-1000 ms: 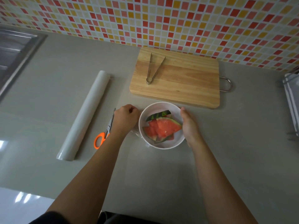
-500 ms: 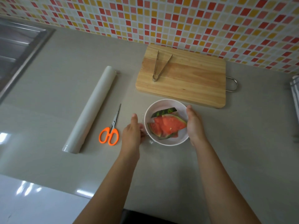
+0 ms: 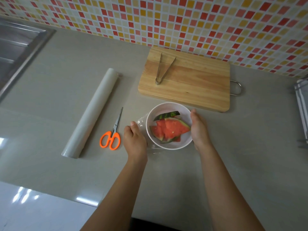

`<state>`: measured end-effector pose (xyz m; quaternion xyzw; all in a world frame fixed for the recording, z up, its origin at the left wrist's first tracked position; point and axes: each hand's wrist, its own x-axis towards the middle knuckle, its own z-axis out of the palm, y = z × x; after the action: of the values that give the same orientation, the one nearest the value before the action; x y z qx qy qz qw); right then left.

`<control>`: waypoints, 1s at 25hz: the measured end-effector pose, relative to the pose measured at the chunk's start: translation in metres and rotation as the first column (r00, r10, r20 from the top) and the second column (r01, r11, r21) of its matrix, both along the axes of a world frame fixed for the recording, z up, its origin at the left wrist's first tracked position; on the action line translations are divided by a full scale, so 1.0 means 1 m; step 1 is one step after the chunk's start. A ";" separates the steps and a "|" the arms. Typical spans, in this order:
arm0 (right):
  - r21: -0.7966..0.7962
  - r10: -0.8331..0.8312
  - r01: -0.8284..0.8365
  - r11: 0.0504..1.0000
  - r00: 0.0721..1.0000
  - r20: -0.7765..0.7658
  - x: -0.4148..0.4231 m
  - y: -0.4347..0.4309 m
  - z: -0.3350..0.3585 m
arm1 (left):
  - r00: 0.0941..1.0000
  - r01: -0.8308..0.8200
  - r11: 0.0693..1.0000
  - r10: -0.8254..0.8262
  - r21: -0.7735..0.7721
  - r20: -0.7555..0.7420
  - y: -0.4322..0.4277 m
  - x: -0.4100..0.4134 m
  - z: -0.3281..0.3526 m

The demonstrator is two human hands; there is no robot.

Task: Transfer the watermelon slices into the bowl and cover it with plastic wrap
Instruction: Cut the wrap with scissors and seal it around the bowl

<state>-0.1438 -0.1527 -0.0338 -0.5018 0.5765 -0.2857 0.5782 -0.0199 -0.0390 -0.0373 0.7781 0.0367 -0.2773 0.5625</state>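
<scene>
A white bowl (image 3: 184, 108) stands on the counter just in front of the wooden cutting board (image 3: 191, 84). Several watermelon slices (image 3: 171, 129) lie inside it, red flesh up, with a dark rind piece behind. Clear plastic wrap (image 3: 141, 122) shows crumpled at the bowl's left side and near edge. My left hand (image 3: 135, 141) is beside the bowl's left rim, fingers curled on the wrap. My right hand (image 3: 199, 130) lies flat against the bowl's right side, fingers together. The plastic wrap roll (image 3: 90, 112) lies to the left.
Orange-handled scissors (image 3: 111, 139) lie between the roll and my left hand. Metal tongs (image 3: 163, 69) rest on the cutting board. A steel sink (image 3: 15, 47) is at the far left, a rack (image 3: 301, 110) at the right edge, a tiled wall behind.
My left hand has slid from the bowl's far-left side toward me, off the scissors, and now sits at the bowl's near left. My right hand has stayed on the bowl.
</scene>
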 end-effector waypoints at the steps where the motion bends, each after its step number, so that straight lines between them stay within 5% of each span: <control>1: 0.001 -0.009 0.009 1.000 1.000 0.005 0.000 0.000 0.000 | 1.000 0.010 1.000 -0.011 0.015 0.027 0.000 -0.001 -0.001; 8: 0.106 -0.103 0.093 0.990 0.990 0.093 0.007 0.003 0.002 | 0.984 0.150 0.972 -0.130 -0.182 0.119 -0.006 -0.008 -0.003; 17: 0.279 -0.233 0.208 0.937 0.971 0.058 0.009 0.002 0.010 | 0.987 0.126 0.872 -0.160 -0.472 -0.032 -0.015 -0.012 0.001; 22: 0.356 -0.307 0.270 0.894 0.950 0.051 0.009 0.002 0.016 | 0.974 0.226 0.863 -0.207 -0.452 0.090 -0.015 -0.017 0.004; 25: 0.371 -0.336 0.293 0.881 0.940 0.056 0.011 0.004 0.018 | 0.952 0.293 0.921 -0.256 -0.257 0.166 -0.013 -0.022 0.002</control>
<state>-0.1329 -0.1484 -0.0163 -0.2700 0.6573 -0.2956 0.6386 -0.0415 -0.0522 -0.0351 0.7049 -0.1488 -0.3049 0.6229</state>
